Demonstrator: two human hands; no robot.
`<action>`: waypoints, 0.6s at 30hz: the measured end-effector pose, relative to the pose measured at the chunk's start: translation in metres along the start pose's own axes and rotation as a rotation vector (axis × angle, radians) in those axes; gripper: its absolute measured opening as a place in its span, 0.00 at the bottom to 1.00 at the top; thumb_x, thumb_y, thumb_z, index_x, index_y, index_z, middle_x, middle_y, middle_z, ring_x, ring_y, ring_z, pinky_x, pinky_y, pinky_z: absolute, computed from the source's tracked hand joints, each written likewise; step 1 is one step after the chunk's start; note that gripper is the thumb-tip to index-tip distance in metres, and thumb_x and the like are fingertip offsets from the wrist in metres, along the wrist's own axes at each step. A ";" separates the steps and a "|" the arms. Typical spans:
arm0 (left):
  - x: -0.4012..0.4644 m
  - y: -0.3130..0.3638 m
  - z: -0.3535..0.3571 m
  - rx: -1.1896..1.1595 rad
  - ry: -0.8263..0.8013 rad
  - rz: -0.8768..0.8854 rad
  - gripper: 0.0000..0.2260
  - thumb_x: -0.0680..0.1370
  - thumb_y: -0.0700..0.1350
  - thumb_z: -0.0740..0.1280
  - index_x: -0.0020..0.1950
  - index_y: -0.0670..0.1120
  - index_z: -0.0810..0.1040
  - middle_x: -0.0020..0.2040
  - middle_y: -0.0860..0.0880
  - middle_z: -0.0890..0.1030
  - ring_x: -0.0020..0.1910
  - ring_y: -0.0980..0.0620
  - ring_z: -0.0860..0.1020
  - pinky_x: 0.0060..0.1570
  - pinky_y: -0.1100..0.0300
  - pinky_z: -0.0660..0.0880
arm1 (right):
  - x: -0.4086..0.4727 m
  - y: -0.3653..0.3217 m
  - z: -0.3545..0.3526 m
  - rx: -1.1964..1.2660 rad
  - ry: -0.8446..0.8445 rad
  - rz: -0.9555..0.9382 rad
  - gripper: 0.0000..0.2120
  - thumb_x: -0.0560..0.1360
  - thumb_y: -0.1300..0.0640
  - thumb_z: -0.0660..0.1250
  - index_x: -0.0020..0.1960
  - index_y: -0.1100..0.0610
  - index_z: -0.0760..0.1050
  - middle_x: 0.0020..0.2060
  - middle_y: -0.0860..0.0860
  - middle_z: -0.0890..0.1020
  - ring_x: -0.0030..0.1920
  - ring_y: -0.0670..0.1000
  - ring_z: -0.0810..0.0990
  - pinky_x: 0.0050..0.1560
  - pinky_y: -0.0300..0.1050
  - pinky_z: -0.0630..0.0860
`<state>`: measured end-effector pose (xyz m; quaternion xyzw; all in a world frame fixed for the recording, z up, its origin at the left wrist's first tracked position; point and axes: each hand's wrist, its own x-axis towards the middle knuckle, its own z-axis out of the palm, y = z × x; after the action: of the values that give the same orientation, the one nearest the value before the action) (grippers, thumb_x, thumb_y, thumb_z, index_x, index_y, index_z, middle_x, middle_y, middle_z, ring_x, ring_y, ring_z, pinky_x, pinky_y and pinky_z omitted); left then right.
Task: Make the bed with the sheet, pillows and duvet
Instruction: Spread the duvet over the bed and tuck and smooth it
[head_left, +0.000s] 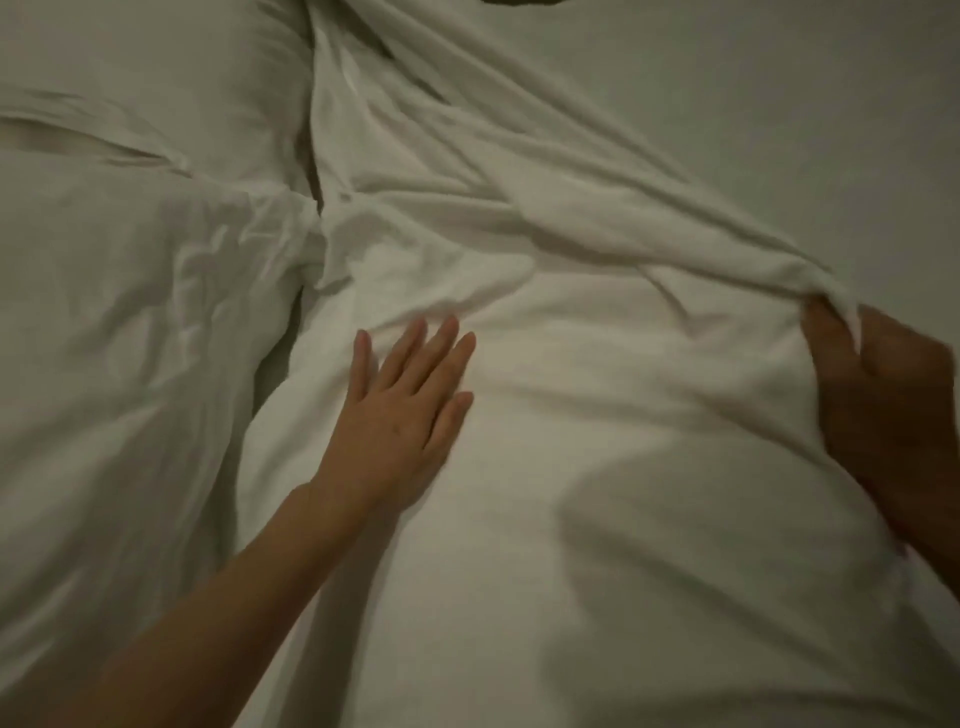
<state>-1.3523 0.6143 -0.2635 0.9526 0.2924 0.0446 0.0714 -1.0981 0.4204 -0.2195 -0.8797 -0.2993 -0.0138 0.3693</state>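
Note:
A white duvet (597, 395) lies rumpled across the middle of the bed, with long folds running from the top centre down to the right. My left hand (410, 410) rests flat on it, palm down, fingers spread. At the right edge my right hand (883, 395) is closed on a bunched fold of the duvet, and the cloth is drawn taut toward it. A white pillow (171, 88) lies at the upper left. Beyond the duvet, the smooth sheet (779, 93) shows at the upper right.
More crumpled white bedding (114, 322) fills the left side, with a dark gap between it and the duvet. A sliver of something dark (519, 2) shows at the top edge.

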 end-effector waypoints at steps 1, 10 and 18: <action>0.001 -0.004 0.005 0.008 -0.024 -0.024 0.25 0.81 0.57 0.42 0.78 0.54 0.55 0.78 0.56 0.52 0.77 0.53 0.47 0.74 0.44 0.40 | 0.006 0.021 0.009 -0.051 -0.092 0.128 0.21 0.82 0.50 0.56 0.45 0.67 0.74 0.41 0.65 0.78 0.43 0.60 0.76 0.47 0.53 0.70; 0.034 -0.042 0.015 -0.143 0.183 -0.434 0.28 0.81 0.57 0.53 0.78 0.49 0.49 0.78 0.45 0.51 0.76 0.43 0.52 0.72 0.39 0.51 | 0.043 -0.066 0.104 -0.278 -0.120 -0.195 0.41 0.71 0.33 0.62 0.76 0.50 0.51 0.67 0.57 0.69 0.59 0.63 0.73 0.59 0.56 0.69; 0.072 -0.062 -0.069 -1.141 0.158 -0.986 0.11 0.70 0.46 0.74 0.44 0.41 0.76 0.41 0.39 0.78 0.23 0.59 0.76 0.27 0.70 0.72 | 0.092 -0.094 0.061 0.238 -0.283 -0.183 0.08 0.78 0.55 0.66 0.56 0.52 0.77 0.49 0.45 0.81 0.47 0.39 0.79 0.49 0.29 0.74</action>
<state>-1.3355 0.7131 -0.2022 0.5209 0.6201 0.2200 0.5438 -1.0854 0.5595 -0.1814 -0.7923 -0.4263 0.1120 0.4220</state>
